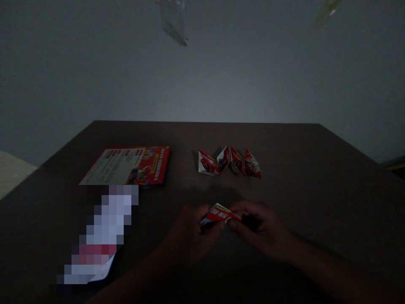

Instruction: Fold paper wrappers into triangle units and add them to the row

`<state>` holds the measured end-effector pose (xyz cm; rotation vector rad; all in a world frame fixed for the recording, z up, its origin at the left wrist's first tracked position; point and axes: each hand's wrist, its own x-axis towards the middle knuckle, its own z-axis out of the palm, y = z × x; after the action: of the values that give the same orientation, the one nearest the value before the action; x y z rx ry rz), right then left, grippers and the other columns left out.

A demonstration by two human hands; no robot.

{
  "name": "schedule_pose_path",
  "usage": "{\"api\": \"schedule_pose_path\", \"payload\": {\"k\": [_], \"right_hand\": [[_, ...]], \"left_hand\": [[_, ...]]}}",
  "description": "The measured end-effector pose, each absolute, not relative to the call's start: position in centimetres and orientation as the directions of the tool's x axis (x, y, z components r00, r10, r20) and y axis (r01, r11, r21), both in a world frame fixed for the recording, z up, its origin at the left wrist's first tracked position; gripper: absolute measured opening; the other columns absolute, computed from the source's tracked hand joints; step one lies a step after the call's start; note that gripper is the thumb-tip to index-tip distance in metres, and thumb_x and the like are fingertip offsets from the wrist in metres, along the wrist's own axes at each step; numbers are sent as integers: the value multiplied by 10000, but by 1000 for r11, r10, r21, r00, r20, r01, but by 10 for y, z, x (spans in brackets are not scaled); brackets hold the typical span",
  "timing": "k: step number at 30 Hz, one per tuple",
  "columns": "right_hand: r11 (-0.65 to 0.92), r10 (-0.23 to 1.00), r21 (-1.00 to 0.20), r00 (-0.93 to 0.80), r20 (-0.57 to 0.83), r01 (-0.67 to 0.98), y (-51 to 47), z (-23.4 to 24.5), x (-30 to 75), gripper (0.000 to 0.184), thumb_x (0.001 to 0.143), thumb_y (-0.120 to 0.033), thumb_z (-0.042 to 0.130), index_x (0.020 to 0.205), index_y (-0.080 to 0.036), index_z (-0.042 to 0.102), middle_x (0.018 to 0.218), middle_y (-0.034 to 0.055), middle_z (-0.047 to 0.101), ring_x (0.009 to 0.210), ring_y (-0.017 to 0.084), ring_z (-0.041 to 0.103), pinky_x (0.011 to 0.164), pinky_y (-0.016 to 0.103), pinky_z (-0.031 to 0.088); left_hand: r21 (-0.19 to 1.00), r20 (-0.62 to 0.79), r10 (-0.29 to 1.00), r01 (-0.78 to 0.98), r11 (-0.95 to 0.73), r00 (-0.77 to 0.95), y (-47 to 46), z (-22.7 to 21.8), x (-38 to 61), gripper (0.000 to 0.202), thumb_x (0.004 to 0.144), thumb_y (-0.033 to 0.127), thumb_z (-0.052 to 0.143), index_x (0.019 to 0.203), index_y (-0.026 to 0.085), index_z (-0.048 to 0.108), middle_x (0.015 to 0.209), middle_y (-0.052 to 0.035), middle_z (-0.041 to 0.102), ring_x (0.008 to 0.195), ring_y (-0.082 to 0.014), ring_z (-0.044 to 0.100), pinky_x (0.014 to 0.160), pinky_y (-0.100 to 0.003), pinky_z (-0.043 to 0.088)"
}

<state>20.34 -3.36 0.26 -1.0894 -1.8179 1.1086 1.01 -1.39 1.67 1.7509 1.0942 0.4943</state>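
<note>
Both hands meet low in the middle of the head view, around a folded piece of printed paper (220, 214) in red, white and yellow. My left hand (193, 232) grips its left side between thumb and fingers. From the right, my right hand (262, 226) pinches its other side, thumb at the near edge. Farther back on the table stand several red-and-white folded paper triangles (223, 159) side by side in a zigzag. The undersides of the held paper are hidden by the fingers.
A red-and-white printed leaflet or stack (139, 166) lies on the dark table (284, 143) at left. Nearer me is a bright phone-like screen (107, 223), mostly pixelated. A grey wall (253, 76) rises behind, and a clear plastic piece (173, 21) hangs there. The room is dim.
</note>
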Motion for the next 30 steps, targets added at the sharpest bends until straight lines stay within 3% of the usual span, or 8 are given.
{"api": "schedule_pose_path", "payload": {"k": [7,21,30], "right_hand": [[297,922,-886,-350,169,355,-34,7,201,91,840,-204,573,888,-150,627,619,1,631,501,90,512,459,195,363],[290,930,-854,-338,145,432,-33,4,202,101,836,-186,562,916,-185,624,666,-13,617,549,95,529,484,191,375],[279,921,-882,-365,134,380,-32,2,204,114,863,-202,533,937,-171,614,667,-2,622,541,95,512,486,200,368]], "left_hand": [[886,-141,849,447,-122,510,-13,17,12,184,828,291,516,781,137,606,566,25,555,474,-93,504,430,-174,348],[897,-181,837,435,-75,517,-14,16,12,196,840,300,509,847,140,621,530,35,550,470,-101,510,450,-181,364],[928,-181,841,372,-25,510,-14,16,12,178,832,296,514,823,144,606,555,42,532,469,-95,502,446,-177,372]]}}
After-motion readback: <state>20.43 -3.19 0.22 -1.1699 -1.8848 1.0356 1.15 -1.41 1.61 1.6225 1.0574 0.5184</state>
